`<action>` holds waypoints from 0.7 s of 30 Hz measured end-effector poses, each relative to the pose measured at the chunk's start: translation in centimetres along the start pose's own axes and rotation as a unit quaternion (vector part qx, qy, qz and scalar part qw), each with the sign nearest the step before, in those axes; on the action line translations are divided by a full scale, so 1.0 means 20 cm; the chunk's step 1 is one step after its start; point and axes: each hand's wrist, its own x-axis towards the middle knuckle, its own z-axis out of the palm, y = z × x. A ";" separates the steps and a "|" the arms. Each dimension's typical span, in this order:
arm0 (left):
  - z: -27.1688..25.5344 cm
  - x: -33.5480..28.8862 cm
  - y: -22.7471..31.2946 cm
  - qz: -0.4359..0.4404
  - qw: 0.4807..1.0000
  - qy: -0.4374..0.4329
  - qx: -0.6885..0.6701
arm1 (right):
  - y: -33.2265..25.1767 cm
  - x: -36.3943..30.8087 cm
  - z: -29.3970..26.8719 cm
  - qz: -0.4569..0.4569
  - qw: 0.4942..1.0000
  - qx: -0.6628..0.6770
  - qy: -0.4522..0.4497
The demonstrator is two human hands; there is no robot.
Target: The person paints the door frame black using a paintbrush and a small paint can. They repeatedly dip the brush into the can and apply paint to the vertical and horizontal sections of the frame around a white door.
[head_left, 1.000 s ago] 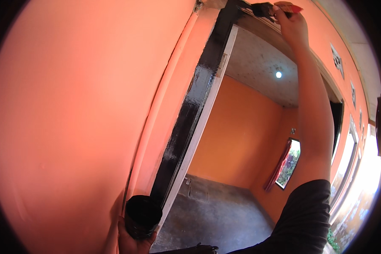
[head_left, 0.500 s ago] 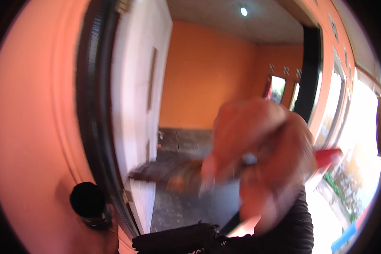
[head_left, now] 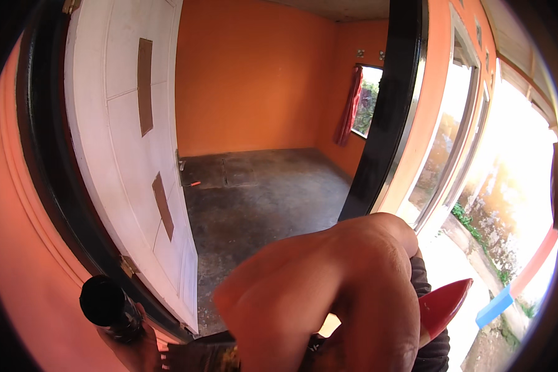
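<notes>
Close in front of me, my right hand [head_left: 319, 276] is closed around a paintbrush with a red handle [head_left: 443, 307]. The handle's tapered end sticks out to the right of the hand, while dark bristles [head_left: 189, 358] show at the lower edge on the left. My fingers hide the middle of the brush. At lower left, my left hand [head_left: 133, 347] grips a black cylindrical container [head_left: 110, 304] by its side, near the pink wall. Its round top looks wholly black, and I cannot tell what is inside.
A white door [head_left: 127, 118] stands open inward within a black door frame [head_left: 56, 161]. Beyond lies a room with orange walls and a dark grey floor [head_left: 260, 198]. Windows [head_left: 443, 136] line the outer wall at right, beside a blue-and-pink post [head_left: 508, 297].
My right hand has come down and nearer with the paintbrush. The view has shifted right and lower, showing more floor. My left hand still holds the black container.
</notes>
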 end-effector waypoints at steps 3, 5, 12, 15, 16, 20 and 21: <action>-0.05 0.00 -0.04 -0.037 0.999 -0.011 -0.002 | -0.06 -0.02 0.03 -0.034 0.998 0.021 0.040; -0.10 -0.03 -0.06 -0.072 0.996 -0.008 -0.042 | -0.08 -0.06 0.07 -0.048 0.996 0.038 0.060; -0.09 -0.12 -0.12 -0.081 0.996 -0.026 -0.026 | -0.09 -0.11 0.15 -0.070 0.988 0.054 0.130; -0.08 -0.16 -0.15 -0.109 0.993 -0.045 -0.011 | -0.09 -0.12 0.16 -0.059 0.987 0.060 0.134; -0.08 -0.18 -0.16 -0.116 0.992 -0.051 -0.006 | -0.10 -0.13 0.15 -0.046 0.990 0.062 0.120; -0.10 -0.20 -0.19 -0.161 0.983 -0.087 -0.004 | -0.14 -0.15 0.09 0.024 0.998 0.042 0.030; -0.10 -0.20 -0.20 -0.164 0.982 -0.092 0.005 | -0.16 -0.15 0.06 0.044 0.998 0.034 -0.001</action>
